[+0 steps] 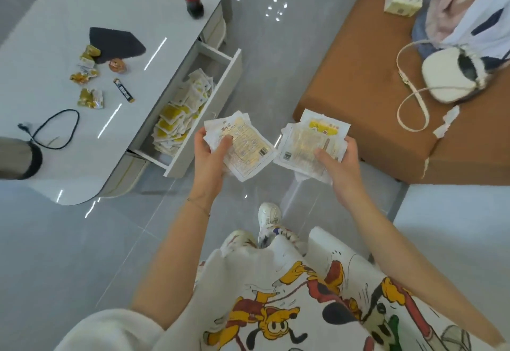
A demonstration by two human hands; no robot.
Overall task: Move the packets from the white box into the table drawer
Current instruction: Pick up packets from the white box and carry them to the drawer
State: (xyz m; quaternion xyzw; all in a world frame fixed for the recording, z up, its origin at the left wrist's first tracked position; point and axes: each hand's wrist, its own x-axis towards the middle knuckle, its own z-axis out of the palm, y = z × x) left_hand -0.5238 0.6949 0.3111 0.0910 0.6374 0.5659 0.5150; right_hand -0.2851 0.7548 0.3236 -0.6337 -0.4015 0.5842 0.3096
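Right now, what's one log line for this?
left hand: grips packet stack | right hand: grips second stack | drawer: open, packets inside

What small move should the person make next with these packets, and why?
Probably swing the left hand and its packet stack over the open drawer and release: the right hand grips a second stack, and the drawer stands open nearby, partly filled.

— How many packets [248, 145] have you got?
— Can't count: they're stacked, and my left hand [210, 158] and right hand [340, 169] cover the edges.
— The drawer [214, 109]?
— Its back is hidden under the tabletop [69, 5].
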